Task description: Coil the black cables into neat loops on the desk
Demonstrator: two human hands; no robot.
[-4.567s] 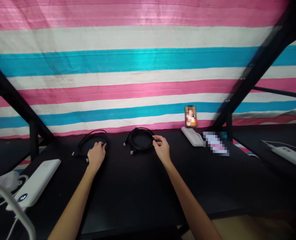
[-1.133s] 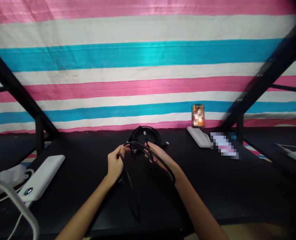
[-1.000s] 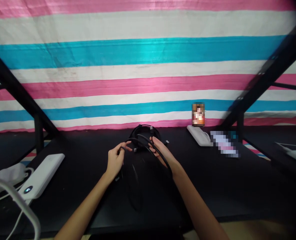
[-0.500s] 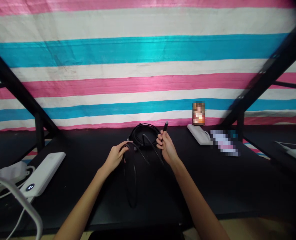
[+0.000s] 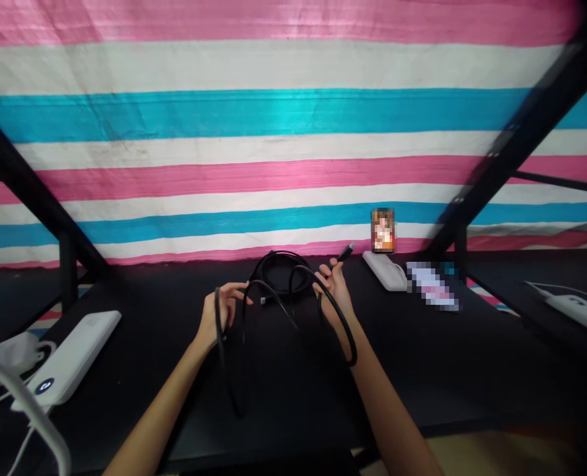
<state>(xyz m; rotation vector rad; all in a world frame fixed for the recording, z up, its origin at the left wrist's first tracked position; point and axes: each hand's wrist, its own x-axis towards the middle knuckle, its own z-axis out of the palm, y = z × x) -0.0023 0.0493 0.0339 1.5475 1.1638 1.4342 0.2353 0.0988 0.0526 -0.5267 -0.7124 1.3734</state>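
Note:
A black cable (image 5: pixel 349 334) runs between my two hands in loose loops. My right hand (image 5: pixel 334 294) is closed round it near one end, and its plug (image 5: pixel 346 252) sticks up past the fingertips. A loop of the cable bows in front of the right wrist. My left hand (image 5: pixel 218 314) is bent round the cable at the left, with some fingers stretched toward the middle; one strand hangs down in front of it. Behind the hands lies a coiled black cable (image 5: pixel 303 281), a small metal plug (image 5: pixel 263 301) at its near left. Whether both cables are one piece, I cannot tell.
On the black table (image 5: pixel 283 423), a white power bank (image 5: pixel 78 357) lies left beside a white adapter and cord (image 5: pixel 13 357). A pale device (image 5: pixel 387 272) and blurred items sit at right. Another white device (image 5: pixel 581 312) lies far right. Striped sheeting (image 5: pixel 273 112) hangs behind, between black frame bars.
My right hand has tipped the plug to the right, and a cable loop now swings before its wrist. The left fingers have loosened from their pinch. The view has shifted slightly.

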